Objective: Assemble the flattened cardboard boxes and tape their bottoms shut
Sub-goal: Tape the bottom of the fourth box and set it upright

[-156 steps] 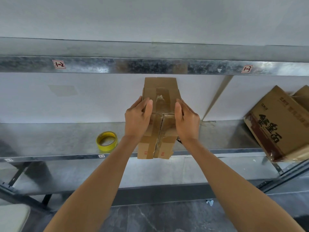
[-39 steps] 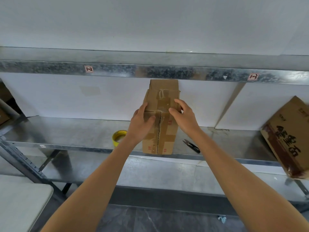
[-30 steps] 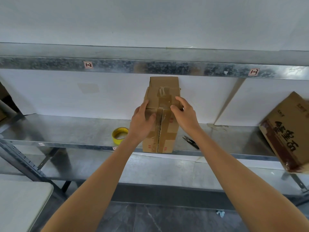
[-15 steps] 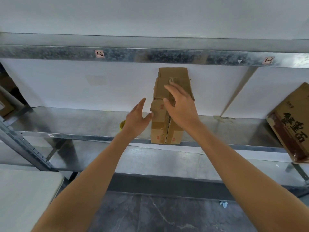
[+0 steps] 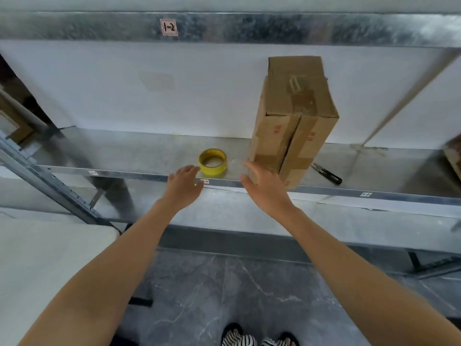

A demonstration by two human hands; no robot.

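An assembled brown cardboard box stands on end on the metal shelf, its two front flaps meeting at a centre seam with tape patches. A yellow tape roll lies flat on the shelf to the left of the box. My left hand hovers with spread fingers just in front of the roll, holding nothing. My right hand is spread in front of the box's lower left corner; whether it touches the box is unclear.
Small black snips lie on the shelf to the right of the box. A printed carton shows at the far right edge. A pale tabletop sits at lower left. An upper shelf rail runs overhead.
Both hands have come off the box and dropped toward the shelf's front edge. The left hand moved left toward the tape roll. The view tilted downward.
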